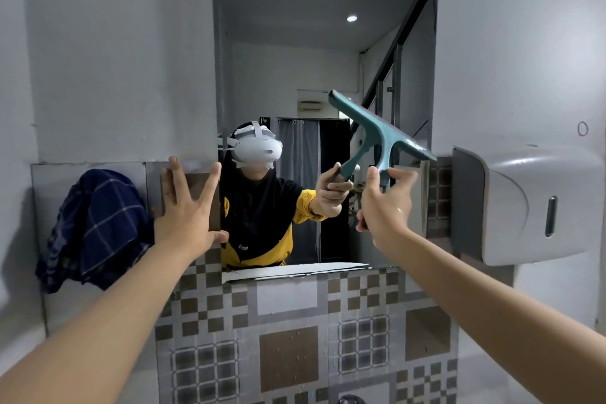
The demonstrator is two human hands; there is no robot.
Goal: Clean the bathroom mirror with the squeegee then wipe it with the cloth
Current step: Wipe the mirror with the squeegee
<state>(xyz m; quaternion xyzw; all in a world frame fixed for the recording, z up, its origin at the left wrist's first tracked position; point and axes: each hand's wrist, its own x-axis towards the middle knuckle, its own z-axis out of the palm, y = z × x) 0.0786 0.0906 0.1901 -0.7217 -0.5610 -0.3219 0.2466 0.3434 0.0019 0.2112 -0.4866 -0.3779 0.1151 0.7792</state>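
The tall mirror (pixel 311 69) fills the middle of the wall and reflects a person wearing a white headset. My right hand (pixel 385 203) grips the handle of a teal squeegee (pixel 382 128), whose blade slants across the mirror's right side, upper end left, lower end at the mirror's right edge. My left hand (pixel 188 207) lies flat with fingers spread on the tiled wall just left of the mirror's edge. A dark blue checked cloth (pixel 95 229) hangs on the wall to the left of that hand.
A grey paper-towel dispenser (pixel 531 203) sticks out from the wall right of the mirror. Patterned grey and brown tiles (pixel 288 338) cover the wall below. A white ledge (pixel 295 270) runs along the mirror's bottom edge.
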